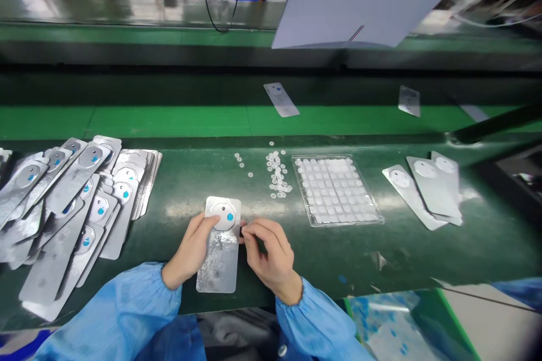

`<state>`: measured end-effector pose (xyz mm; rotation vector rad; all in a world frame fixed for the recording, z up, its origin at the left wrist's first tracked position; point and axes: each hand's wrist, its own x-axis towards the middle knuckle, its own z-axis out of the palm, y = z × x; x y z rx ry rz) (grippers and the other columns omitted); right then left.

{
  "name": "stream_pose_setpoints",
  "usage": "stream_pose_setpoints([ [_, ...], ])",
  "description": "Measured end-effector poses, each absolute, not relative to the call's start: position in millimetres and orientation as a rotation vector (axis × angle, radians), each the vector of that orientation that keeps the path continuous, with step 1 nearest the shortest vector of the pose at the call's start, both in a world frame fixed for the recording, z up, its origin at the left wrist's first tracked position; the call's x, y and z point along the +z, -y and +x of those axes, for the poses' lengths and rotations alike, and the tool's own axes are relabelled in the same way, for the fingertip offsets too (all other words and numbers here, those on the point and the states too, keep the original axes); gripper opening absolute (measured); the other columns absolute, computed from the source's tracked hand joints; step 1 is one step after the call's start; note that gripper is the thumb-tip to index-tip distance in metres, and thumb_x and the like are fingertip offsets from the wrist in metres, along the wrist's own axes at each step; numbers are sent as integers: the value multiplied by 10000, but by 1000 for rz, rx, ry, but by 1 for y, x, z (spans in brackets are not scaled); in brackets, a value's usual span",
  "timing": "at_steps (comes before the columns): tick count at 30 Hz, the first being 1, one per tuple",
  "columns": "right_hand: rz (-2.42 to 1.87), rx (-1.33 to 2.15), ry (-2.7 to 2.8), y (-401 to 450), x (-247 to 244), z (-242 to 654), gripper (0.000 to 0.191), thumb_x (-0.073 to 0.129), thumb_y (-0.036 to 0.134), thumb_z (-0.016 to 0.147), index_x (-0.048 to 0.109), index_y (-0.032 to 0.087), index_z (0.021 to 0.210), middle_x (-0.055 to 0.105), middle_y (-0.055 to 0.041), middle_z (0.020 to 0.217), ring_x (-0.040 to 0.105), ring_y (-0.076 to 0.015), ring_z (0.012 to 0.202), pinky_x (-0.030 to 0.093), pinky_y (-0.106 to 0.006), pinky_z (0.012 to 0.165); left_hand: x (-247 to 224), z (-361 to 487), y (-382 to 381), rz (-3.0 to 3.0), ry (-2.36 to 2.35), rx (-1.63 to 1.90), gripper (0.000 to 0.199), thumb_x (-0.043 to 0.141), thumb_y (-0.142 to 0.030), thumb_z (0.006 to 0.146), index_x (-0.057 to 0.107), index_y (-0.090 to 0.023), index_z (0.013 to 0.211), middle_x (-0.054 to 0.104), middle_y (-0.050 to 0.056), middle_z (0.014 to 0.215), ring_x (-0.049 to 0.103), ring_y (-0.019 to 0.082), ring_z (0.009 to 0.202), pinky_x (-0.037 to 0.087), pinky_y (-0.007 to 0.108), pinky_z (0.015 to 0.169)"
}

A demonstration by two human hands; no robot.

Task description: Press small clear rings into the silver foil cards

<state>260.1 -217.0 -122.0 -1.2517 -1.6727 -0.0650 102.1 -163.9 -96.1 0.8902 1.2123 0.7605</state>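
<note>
Your left hand was closed on a silver panel, the thumb pressed against the front beside the round recess with its blue dot, the remaining fingers mostly hidden behind. You had that panel upright in your view, just above the near side of the bench, between your two hands. Your right hand was half curled at the panel's right edge, thumb and forefinger drawn together in a pinch; whether anything small sat between those tips could not be made out. A bit of fingertip showed at that same edge, too covered to say which hand it belonged to.

Beyond your hands lay scattered clear discs, and just right of them a clear tray of pale pieces, too washed out to tell apart. The overlapping pile of panels on your left ran out of view at the side. At lower right, a green-edged bin was cut off by the bottom edge, its blue bits blurred. The white board overhead was cropped at the top.
</note>
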Motion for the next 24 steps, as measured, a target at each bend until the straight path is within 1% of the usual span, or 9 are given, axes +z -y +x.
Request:
stream_pose_setpoints([
  [3, -1274, 31, 1640, 217, -124, 260, 185, 602, 61, 997, 669, 196, 1103, 716, -77, 954, 715, -181, 842, 612, -279, 720, -100, 101, 165, 955, -1126, 734, 301, 658, -441, 835, 776, -165, 858, 751, 49, 849, 662, 237, 824, 536, 301, 751],
  [6, -1322, 54, 1663, 215, -121, 259, 183, 615, 86, 1005, 685, 182, 1143, 721, -90, 998, 725, -181, 870, 615, -267, 749, -101, 99, 168, 1078, -1052, 708, 332, 613, -442, 918, 785, -160, 950, 753, 51, 872, 653, 227, 805, 531, 295, 724],
  [10, -1375, 21, 1734, 215, -115, 260, 150, 602, 100, 1017, 687, 169, 1121, 728, -83, 966, 725, -171, 811, 604, -251, 703, -98, 99, 171, 1207, -1008, 704, 341, 576, -408, 983, 785, -164, 1097, 771, 71, 980, 680, 253, 936, 532, 318, 863],
  [13, -1427, 3, 1787, 215, -111, 260, 136, 571, 120, 1031, 668, 178, 1107, 728, -83, 967, 726, -172, 807, 601, -248, 688, -96, 99, 172, 1251, -986, 709, 336, 570, -401, 999, 776, -177, 1143, 770, 77, 1088, 684, 257, 1012, 508, 329, 967],
  [15, -1443, -7, 1819, 215, -111, 260, 140, 547, 134, 1037, 657, 187, 1107, 724, -85, 971, 727, -174, 815, 595, -244, 668, -98, 99, 172, 1249, -1000, 713, 321, 583, -407, 988, 781, -181, 1101, 771, 71, 1065, 684, 257, 1006, 509, 323, 960],
  [18, -1370, -64, 1798, 218, -117, 261, 158, 536, 113, 1025, 646, 196, 1100, 717, -82, 939, 724, -178, 805, 593, -253, 654, -103, 98, 171, 1128, -1111, 723, 282, 636, -421, 920, 782, -179, 915, 766, 54, 906, 686, 259, 907, 537, 306, 825],
  [20, -1289, -114, 1745, 222, -123, 262, 175, 556, 83, 1006, 643, 204, 1097, 718, -76, 915, 721, -182, 794, 603, -271, 670, -104, 99, 169, 1002, -1175, 749, 255, 682, -419, 853, 769, -180, 834, 769, 49, 874, 689, 260, 879, 543, 303, 786],
  [22, -1257, -101, 1686, 225, -127, 262, 194, 579, 60, 987, 646, 210, 1091, 718, -70, 906, 717, -186, 787, 612, -286, 681, -103, 101, 169, 891, -1182, 770, 241, 725, -416, 790, 766, -179, 814, 781, 50, 892, 704, 269, 897, 555, 307, 793],
  [24, -1278, -32, 1622, 225, -125, 259, 196, 590, 56, 979, 656, 212, 1079, 714, -68, 903, 710, -189, 785, 612, -295, 670, -100, 103, 169, 794, -1154, 764, 257, 763, -425, 748, 762, -177, 815, 787, 55, 877, 728, 282, 888, 572, 314, 759],
])
